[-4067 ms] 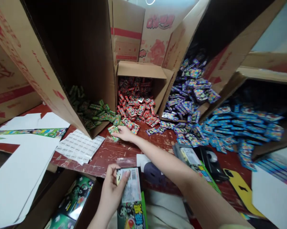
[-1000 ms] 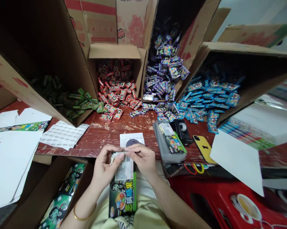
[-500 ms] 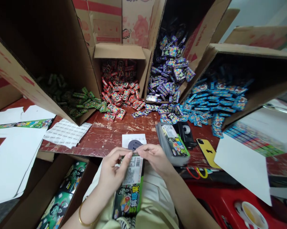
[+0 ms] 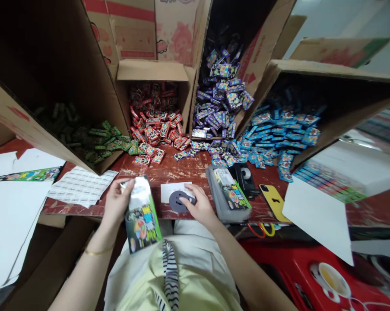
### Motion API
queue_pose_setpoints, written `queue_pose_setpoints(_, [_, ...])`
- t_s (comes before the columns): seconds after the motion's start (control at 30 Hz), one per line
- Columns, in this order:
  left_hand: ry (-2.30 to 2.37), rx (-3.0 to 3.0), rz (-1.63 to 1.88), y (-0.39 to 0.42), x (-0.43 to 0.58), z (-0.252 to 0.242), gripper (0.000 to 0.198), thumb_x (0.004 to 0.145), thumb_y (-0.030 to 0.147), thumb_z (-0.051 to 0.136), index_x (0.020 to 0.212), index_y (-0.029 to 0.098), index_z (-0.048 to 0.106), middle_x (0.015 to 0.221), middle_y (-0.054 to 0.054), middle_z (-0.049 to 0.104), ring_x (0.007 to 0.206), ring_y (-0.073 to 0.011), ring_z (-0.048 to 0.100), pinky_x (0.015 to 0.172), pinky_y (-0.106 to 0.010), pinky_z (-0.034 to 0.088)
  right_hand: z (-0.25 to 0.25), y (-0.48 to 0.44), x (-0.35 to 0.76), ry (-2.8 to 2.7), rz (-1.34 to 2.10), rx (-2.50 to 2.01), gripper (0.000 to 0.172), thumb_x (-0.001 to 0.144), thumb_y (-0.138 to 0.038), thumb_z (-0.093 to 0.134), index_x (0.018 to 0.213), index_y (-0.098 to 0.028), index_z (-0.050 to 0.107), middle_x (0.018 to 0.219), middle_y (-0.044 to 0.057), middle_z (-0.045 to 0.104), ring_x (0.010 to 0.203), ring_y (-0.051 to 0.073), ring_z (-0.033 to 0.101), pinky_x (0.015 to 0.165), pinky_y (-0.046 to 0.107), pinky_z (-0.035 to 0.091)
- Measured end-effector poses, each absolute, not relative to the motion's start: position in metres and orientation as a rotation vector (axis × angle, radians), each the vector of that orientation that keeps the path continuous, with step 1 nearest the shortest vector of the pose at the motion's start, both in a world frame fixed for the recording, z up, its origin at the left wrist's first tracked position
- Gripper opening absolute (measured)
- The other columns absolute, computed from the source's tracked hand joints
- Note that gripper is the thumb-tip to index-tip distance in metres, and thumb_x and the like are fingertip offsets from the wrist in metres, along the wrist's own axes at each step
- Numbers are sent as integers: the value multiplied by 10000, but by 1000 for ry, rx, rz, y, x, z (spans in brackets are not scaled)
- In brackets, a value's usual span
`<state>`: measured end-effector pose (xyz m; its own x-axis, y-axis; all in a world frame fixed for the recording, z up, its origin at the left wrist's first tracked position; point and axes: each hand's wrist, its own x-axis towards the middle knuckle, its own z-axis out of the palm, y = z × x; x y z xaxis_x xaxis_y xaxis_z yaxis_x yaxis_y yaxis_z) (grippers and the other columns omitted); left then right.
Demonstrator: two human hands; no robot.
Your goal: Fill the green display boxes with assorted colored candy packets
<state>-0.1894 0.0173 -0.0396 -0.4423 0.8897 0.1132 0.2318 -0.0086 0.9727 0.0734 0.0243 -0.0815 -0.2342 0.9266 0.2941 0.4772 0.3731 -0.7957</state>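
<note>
My left hand point(image 4: 117, 201) grips the upper left edge of a flat black and green candy box point(image 4: 142, 222) with a glossy, pale top part. The box is tilted in front of the table edge, above my lap. My right hand point(image 4: 199, 206) has its thumb and fingers on a dark grey round disc point(image 4: 175, 203) with slots in its face. That disc overlaps a white card point(image 4: 166, 190) at the table's front edge. To the right of this hand lies a stack of clear plastic sleeves point(image 4: 219, 201) with a printed candy box point(image 4: 230, 192) on top.
Open cartons hold green point(image 4: 100, 138), red point(image 4: 152, 125), purple point(image 4: 217, 116) and blue point(image 4: 275, 129) candy packets, some spilling onto the table. A black tape dispenser point(image 4: 246, 179), yellow phone point(image 4: 274, 202) and white sheet point(image 4: 318, 216) lie right; label sheets point(image 4: 81, 185) lie left.
My hands have parted. The left one has carried the candy box left and away from my lap, while the right has come down onto the grey disc. The view has shifted slightly.
</note>
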Motion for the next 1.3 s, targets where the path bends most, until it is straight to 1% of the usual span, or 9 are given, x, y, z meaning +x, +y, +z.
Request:
queue_pose_setpoints(0.17, [1931, 1322, 1405, 65, -231, -63, 294, 776, 380, 584, 946, 147, 527, 926, -104, 610, 911, -257, 593, 831, -445, 474, -101, 35, 88, -2163, 702, -1330, 507, 651, -321, 777, 1116, -217, 603, 1127, 84, 598, 1076, 269, 512, 939, 442, 388])
queue_pose_setpoints(0.27, [1974, 1543, 1301, 58, -221, -68, 309, 785, 319, 585, 1022, 129, 531, 1099, -172, 577, 1100, -323, 519, 957, -550, 369, -104, 31, 85, -2179, 670, -1291, 532, 667, -292, 756, 1163, -218, 578, 1161, 92, 581, 1100, 267, 502, 945, 435, 377])
queue_pose_setpoints(0.37, [1865, 1822, 1134, 38, -188, -72, 295, 823, 296, 558, 1088, 167, 546, 1216, -171, 549, 1200, -322, 463, 1017, -550, 316, -109, 27, 80, -2109, 638, -1277, 484, 699, -250, 716, 1163, -208, 590, 1192, 110, 587, 1149, 281, 497, 974, 466, 348])
queue_pose_setpoints(0.53, [1525, 2196, 780, 19, -128, -70, 255, 872, 302, 522, 1110, 230, 580, 1162, -76, 627, 1129, -229, 541, 1028, -413, 367, -110, 31, 91, -1657, 1032, -1253, 468, 667, -335, 753, 1099, -194, 640, 1145, 113, 641, 1078, 271, 583, 971, 474, 397])
queue_pose_setpoints(0.67, [1502, 2272, 595, 23, -119, -62, 334, 844, 331, 580, 1149, 195, 564, 1129, -107, 624, 1062, -252, 558, 959, -407, 408, -84, 37, 116, -1296, 1333, -1200, 497, 666, -379, 763, 1103, -175, 639, 1078, 113, 684, 985, 236, 635, 930, 438, 456])
queue_pose_setpoints(0.87, [1611, 2245, 413, 40, -122, -65, 523, 697, 358, 731, 1145, 141, 571, 1093, -166, 613, 1044, -350, 545, 866, -482, 416, -56, 72, 119, -1453, 944, -1372, 446, 726, -360, 698, 1120, -179, 593, 1079, 110, 678, 970, 203, 642, 883, 375, 488])
queue_pose_setpoints(1.07, [1544, 2333, 371, 33, -121, -60, 152, 778, 250, 645, 903, 165, 658, 965, -118, 666, 985, -293, 586, 882, -445, 414, -80, 107, 106, -1703, 600, -1631, 377, 679, -172, 704, 1047, -171, 620, 1112, 125, 633, 1076, 286, 561, 961, 498, 374])
queue_pose_setpoints(1.2, [1492, 2394, 379, 19, -125, -58, 157, 829, 214, 573, 956, 192, 662, 1102, -111, 663, 1051, -253, 584, 1018, -471, 337, -83, 102, 106, -1817, 533, -1656, 378, 676, -150, 703, 1047, -171, 632, 1166, 137, 590, 1154, 313, 492, 988, 508, 321])
queue_pose_setpoints(1.3, [1436, 2406, 326, 9, -128, -60, 261, 795, 315, 639, 1024, 194, 670, 1256, -142, 606, 1165, -294, 543, 1045, -497, 330, -68, 91, 102, -1889, 508, -1570, 352, 726, -205, 679, 1075, -180, 631, 1260, 138, 535, 1219, 299, 440, 1015, 477, 305])
